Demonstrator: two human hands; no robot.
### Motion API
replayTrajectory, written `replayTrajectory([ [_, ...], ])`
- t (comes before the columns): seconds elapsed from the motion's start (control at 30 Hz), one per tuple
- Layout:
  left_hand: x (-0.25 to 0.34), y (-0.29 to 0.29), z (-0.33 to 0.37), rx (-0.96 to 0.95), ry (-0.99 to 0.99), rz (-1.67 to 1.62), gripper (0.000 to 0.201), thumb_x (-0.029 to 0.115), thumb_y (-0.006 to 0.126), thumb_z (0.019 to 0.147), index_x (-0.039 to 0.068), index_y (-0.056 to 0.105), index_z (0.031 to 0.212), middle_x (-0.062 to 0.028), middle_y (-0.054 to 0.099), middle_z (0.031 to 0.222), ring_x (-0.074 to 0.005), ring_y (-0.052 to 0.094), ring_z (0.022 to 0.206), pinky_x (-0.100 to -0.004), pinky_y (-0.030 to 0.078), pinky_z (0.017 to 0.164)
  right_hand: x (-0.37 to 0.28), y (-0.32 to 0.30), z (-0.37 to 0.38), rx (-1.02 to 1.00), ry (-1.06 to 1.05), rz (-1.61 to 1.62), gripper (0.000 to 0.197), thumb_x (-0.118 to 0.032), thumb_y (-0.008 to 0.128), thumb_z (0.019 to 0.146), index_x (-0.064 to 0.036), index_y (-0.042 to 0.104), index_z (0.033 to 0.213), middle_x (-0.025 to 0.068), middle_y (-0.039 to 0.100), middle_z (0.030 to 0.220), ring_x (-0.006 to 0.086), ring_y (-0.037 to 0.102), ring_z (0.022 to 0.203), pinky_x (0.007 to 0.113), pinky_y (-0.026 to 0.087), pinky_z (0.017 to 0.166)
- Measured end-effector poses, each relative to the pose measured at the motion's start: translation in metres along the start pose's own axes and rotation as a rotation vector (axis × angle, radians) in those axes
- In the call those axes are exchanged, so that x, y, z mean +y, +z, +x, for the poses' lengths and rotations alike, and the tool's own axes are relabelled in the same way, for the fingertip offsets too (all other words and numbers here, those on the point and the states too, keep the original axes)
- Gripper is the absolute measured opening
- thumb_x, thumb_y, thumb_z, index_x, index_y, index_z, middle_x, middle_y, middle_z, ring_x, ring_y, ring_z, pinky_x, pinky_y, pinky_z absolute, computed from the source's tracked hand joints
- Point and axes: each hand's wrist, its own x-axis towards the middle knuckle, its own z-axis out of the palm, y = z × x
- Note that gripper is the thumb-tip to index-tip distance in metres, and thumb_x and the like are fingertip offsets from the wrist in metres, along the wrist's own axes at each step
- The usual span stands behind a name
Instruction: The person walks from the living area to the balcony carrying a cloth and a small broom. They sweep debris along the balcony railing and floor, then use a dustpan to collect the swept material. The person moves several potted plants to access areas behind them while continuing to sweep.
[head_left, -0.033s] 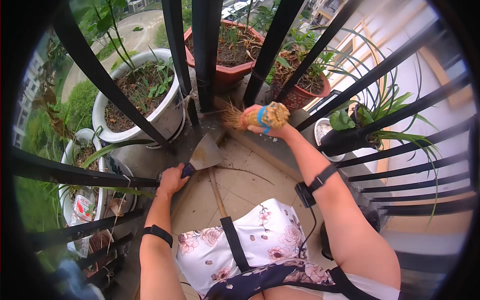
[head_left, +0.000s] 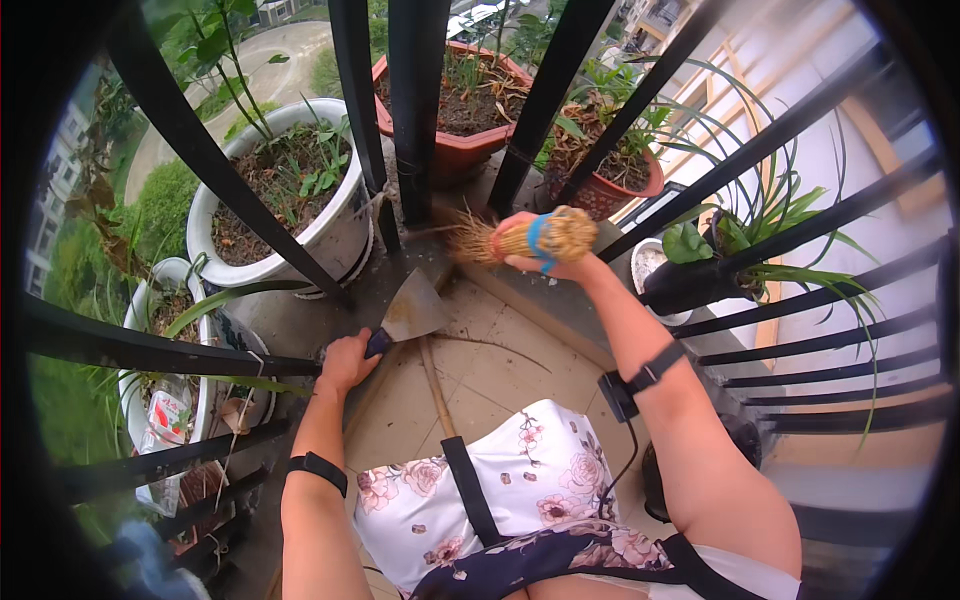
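Note:
My left hand (head_left: 346, 362) is closed round the dark blue handle of a scraper (head_left: 415, 306) with a wide, worn metal blade. It sits low at the left railing, and the blade lies over the corner ledge. My right hand (head_left: 522, 262) grips a short straw hand brush (head_left: 563, 236) bound with blue tape. Its loose bristle end points left, at the ledge by the foot of the railing bars. A wooden stick (head_left: 437, 388) runs from beneath the blade towards my lap.
Black railing bars (head_left: 415, 110) meet in the corner ahead. Beyond them stand a white pot (head_left: 208, 225), a red-brown planter (head_left: 455, 150), a round red pot (head_left: 632, 188) and a small white pot (head_left: 648, 262). Beige tiles (head_left: 490, 345) cover the floor, with a thin dry stalk on them.
My right hand has shifted slightly to the right and down with the brush, whose bristles show more clearly now. The left hand and scraper have hardly moved.

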Motion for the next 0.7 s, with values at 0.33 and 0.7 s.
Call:
replayTrajectory([
  [0.33, -0.006, 0.000, -0.005, 0.007, 0.010, -0.039, 0.042, 0.031, 0.072, 0.074, 0.006, 0.053, 0.101, -0.0226, 0.064, 0.079, -0.0423, 0.061, 0.079, -0.0514, 0.048, 0.071, -0.010, 0.054, -0.006, 0.135, -0.069, 0.010, 0.032, -0.006, 0.074, 0.073, -0.0091, 0.065, 0.103, 0.0046, 0.066, 0.103, 0.0179, 0.061, 0.102, 0.030, 0.046, 0.093],
  [0.7, -0.015, -0.006, -0.018, -0.015, 0.000, -0.007, 0.039, 0.029, 0.072, 0.074, 0.005, 0.053, 0.099, -0.0218, 0.064, 0.078, -0.0415, 0.062, 0.078, -0.0508, 0.048, 0.070, -0.013, 0.056, -0.008, -0.119, 0.049, 0.211, 0.038, -0.008, 0.075, 0.072, -0.0092, 0.063, 0.108, 0.0062, 0.062, 0.107, 0.0178, 0.058, 0.103, 0.032, 0.044, 0.096],
])
